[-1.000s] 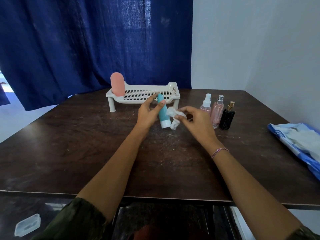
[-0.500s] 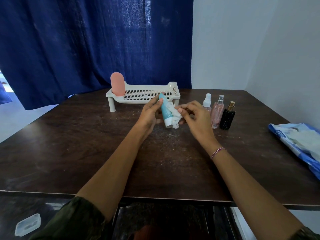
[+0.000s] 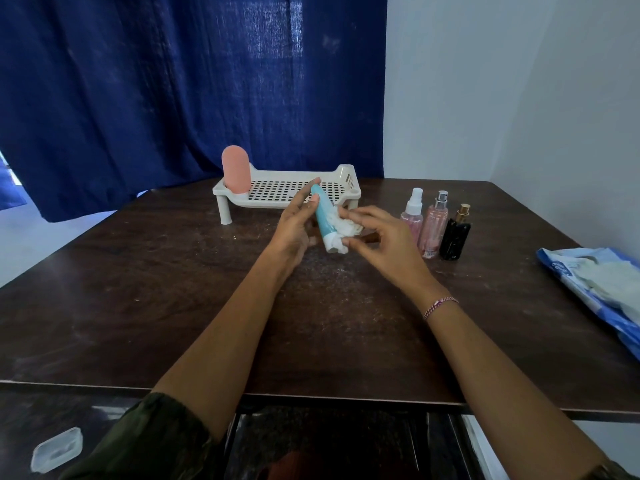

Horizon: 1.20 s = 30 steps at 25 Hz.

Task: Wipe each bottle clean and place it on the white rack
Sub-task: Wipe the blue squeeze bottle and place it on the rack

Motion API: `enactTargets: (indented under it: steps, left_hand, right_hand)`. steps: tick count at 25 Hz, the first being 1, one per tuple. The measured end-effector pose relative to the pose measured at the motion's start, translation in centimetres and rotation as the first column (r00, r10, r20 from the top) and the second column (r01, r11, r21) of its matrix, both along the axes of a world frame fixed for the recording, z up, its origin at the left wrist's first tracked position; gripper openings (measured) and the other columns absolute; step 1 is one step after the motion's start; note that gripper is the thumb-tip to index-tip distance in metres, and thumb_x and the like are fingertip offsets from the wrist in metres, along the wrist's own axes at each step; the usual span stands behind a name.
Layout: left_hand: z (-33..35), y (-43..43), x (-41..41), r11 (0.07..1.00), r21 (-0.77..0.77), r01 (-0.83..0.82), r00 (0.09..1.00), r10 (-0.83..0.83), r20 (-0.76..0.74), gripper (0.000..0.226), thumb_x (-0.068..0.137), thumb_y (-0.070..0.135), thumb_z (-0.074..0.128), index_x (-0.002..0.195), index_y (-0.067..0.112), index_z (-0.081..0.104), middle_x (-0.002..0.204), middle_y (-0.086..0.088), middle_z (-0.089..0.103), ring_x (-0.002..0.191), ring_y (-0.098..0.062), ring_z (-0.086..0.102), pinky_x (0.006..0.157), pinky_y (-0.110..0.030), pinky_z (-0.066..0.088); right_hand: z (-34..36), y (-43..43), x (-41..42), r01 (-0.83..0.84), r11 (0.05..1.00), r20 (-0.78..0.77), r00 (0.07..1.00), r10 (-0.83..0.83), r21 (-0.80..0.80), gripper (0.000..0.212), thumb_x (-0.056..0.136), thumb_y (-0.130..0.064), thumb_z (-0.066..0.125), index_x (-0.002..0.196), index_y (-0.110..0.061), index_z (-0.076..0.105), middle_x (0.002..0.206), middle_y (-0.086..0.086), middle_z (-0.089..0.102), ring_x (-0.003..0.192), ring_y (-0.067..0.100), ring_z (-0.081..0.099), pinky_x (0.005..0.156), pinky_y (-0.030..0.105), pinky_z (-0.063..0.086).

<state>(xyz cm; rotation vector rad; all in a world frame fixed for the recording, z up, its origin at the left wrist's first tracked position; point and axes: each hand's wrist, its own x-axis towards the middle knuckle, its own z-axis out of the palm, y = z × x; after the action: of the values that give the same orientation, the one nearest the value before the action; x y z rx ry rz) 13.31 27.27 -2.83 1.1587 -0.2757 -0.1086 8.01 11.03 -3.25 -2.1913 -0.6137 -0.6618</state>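
Note:
My left hand holds a teal tube-shaped bottle with a white cap, tilted, above the table in front of the white rack. My right hand pinches a crumpled white wipe against the bottle's lower right side. A pink bottle stands upright in the rack's left corner. Three small spray bottles stand on the table to the right: a clear one with a white cap, a pink one and a black one with a gold cap.
The dark wooden table meets a blue curtain behind and a white wall on the right. A blue and white wipe pack lies at the table's right edge. A small clear plastic lid lies on the floor at lower left.
My right hand brought the wipe from beside the bottle onto its side. The bottle has tipped further, its cap end swinging right and down.

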Motion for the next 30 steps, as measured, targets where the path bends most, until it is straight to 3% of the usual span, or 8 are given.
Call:
enactTargets:
  steps: [5, 12, 17, 22, 24, 30]
  left_hand:
    - [0.1, -0.1, -0.4, 1.000, 0.016, -0.008, 0.999, 0.007, 0.040, 0.034, 0.097, 0.021, 0.047, 0.128, 0.034, 0.050, 0.132, -0.001, 0.049, 0.119, -0.024, 0.052, 0.081, -0.043, 0.055]
    - [-0.1, 0.1, -0.2, 0.999, 0.033, 0.032, 0.997, -0.035, 0.070, 0.034, 0.093, 0.028, 0.052, 0.124, 0.041, 0.053, 0.145, -0.010, 0.038, 0.129, -0.032, 0.042, 0.079, -0.039, 0.052]
    - [0.1, -0.2, -0.4, 0.998, 0.030, 0.046, 0.997, -0.048, 0.055, 0.038, 0.093, 0.027, 0.050, 0.128, 0.042, 0.050, 0.150, 0.000, 0.033, 0.132, -0.025, 0.040, 0.094, -0.049, 0.048]
    - [0.0, -0.1, -0.3, 0.997, 0.010, 0.077, 0.995, -0.078, 0.065, 0.040, 0.094, 0.026, 0.049, 0.131, 0.040, 0.048, 0.149, -0.003, 0.036, 0.132, -0.026, 0.041, 0.088, -0.042, 0.050]
    - [-0.1, -0.1, -0.2, 0.997, -0.012, 0.081, 0.994, -0.080, 0.077, 0.041, 0.097, 0.022, 0.046, 0.136, 0.034, 0.046, 0.147, -0.005, 0.040, 0.129, -0.024, 0.045, 0.088, -0.037, 0.050]
    - [-0.1, -0.1, -0.1, 0.998, -0.012, 0.061, 0.993, -0.060, 0.101, 0.041, 0.097, 0.018, 0.046, 0.138, 0.021, 0.046, 0.139, -0.004, 0.049, 0.130, -0.020, 0.045, 0.108, -0.037, 0.038]
  right_hand:
    - [0.5, 0.2, -0.5, 0.130, 0.991, 0.144, 0.981, -0.132, 0.025, 0.027, 0.082, -0.016, 0.069, 0.108, -0.010, 0.068, 0.106, 0.001, 0.065, 0.096, 0.007, 0.056, 0.081, 0.025, 0.054]
    - [0.2, 1.1, -0.8, 0.130, 0.977, 0.248, 0.965, -0.085, -0.170, 0.027, 0.081, -0.010, 0.069, 0.108, -0.009, 0.067, 0.112, 0.005, 0.064, 0.107, 0.013, 0.056, 0.090, 0.022, 0.048]
    - [0.5, 0.7, -0.6, 0.190, 0.981, 0.210, 0.962, -0.177, -0.047, 0.029, 0.082, -0.003, 0.065, 0.111, -0.008, 0.066, 0.111, 0.008, 0.066, 0.103, 0.015, 0.060, 0.090, 0.026, 0.051]
    - [0.1, 1.3, -0.9, 0.127, 0.983, 0.284, 0.955, -0.085, -0.135, 0.029, 0.080, -0.005, 0.068, 0.108, -0.008, 0.067, 0.108, 0.007, 0.066, 0.105, 0.013, 0.054, 0.093, 0.013, 0.039]
    - [0.2, 1.4, -1.0, 0.119, 0.973, 0.322, 0.945, -0.051, -0.195, 0.031, 0.079, -0.003, 0.069, 0.109, -0.008, 0.067, 0.109, 0.007, 0.065, 0.107, 0.013, 0.052, 0.094, 0.014, 0.037]
    - [0.2, 1.8, -1.2, 0.092, 0.928, 0.390, 0.919, 0.060, -0.361, 0.032, 0.079, -0.005, 0.063, 0.110, -0.008, 0.066, 0.110, 0.006, 0.067, 0.109, 0.013, 0.047, 0.097, 0.019, 0.035]
